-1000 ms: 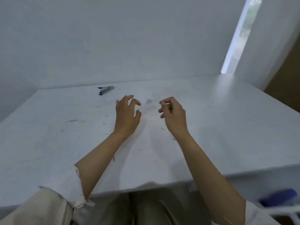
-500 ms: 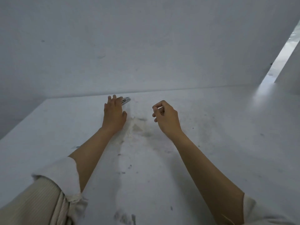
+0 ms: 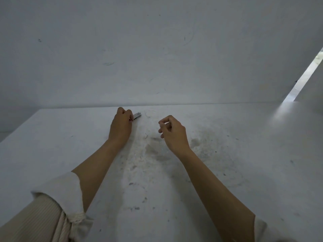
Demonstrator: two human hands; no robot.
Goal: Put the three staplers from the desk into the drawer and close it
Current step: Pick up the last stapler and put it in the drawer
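Note:
A small grey stapler (image 3: pixel 137 115) lies near the back of the white desk (image 3: pixel 244 163), close to the wall. My left hand (image 3: pixel 121 127) has its fingers curled around the stapler's near end; only the far metal tip sticks out past the fingers. My right hand (image 3: pixel 172 133) hovers over the desk's middle, to the right of the left hand, its fingers loosely curled with nothing in them. No other stapler and no drawer are in view.
A white wall (image 3: pixel 157 49) rises straight behind the desk. A bright narrow gap (image 3: pixel 304 79) opens at the far right. The desk surface carries smudges and dust marks (image 3: pixel 152 151) between my arms.
My left hand reached forward to the stapler and closed its fingers around it. The view tipped and moved closer to the wall, so the desk's front edge dropped out of sight.

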